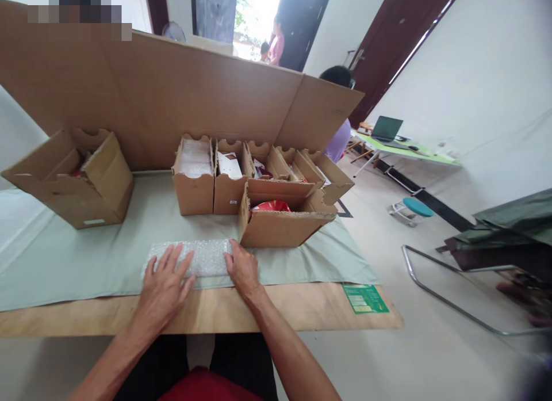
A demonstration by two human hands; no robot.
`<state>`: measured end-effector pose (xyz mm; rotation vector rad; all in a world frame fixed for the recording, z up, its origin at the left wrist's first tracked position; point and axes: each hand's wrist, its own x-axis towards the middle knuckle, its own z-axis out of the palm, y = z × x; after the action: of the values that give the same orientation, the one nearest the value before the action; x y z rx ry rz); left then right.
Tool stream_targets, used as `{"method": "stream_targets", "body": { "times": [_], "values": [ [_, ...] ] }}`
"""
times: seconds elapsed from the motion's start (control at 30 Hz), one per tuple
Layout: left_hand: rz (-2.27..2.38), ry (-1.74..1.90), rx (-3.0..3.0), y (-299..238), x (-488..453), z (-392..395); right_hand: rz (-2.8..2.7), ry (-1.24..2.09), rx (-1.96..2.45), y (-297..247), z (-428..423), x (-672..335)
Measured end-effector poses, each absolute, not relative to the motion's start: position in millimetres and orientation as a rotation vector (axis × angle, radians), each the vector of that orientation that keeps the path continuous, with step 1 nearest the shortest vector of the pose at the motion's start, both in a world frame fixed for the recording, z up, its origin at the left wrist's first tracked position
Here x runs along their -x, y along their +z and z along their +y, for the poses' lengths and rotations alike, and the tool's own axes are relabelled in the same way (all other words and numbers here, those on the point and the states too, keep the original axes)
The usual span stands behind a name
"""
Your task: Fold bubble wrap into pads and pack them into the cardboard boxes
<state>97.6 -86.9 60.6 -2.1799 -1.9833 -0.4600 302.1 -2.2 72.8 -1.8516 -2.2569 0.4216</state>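
A flat rectangle of bubble wrap lies lengthwise on the pale green cloth near the table's front edge. Over its left part my left hand rests flat with the fingers spread. At the right end, my right hand grips the edge of the wrap between thumb and bent fingers. Whether anything is inside the wrap I cannot tell. Just beyond my right hand stands an open cardboard box with a red packet inside.
Behind stand several cardboard bins, the leftmost filled with bubble-wrap pieces. Another cardboard box is at left. A tall cardboard panel closes off the back. A green leaflet lies at the right corner; a person is behind the panel.
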Motion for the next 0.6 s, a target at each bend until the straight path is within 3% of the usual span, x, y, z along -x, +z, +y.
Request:
{"method": "stream_targets", "body": {
  "times": [0.27, 0.43, 0.6],
  "values": [
    [-2.099, -0.318, 2.333, 43.0, -109.9, -92.8, -2.285, 0.181, 1.496, 91.8, -38.2, -301.2],
    [-2.106, -0.270, 2.332, 48.3, -108.1, -93.9, -2.610, 0.330, 1.163, 83.4, -36.8, -278.9],
    [-2.073, -0.290, 2.356, 46.2, -106.3, -95.6, -2.575, 0.394, 1.272, 74.5, -18.9, -290.1]
  ]
}}
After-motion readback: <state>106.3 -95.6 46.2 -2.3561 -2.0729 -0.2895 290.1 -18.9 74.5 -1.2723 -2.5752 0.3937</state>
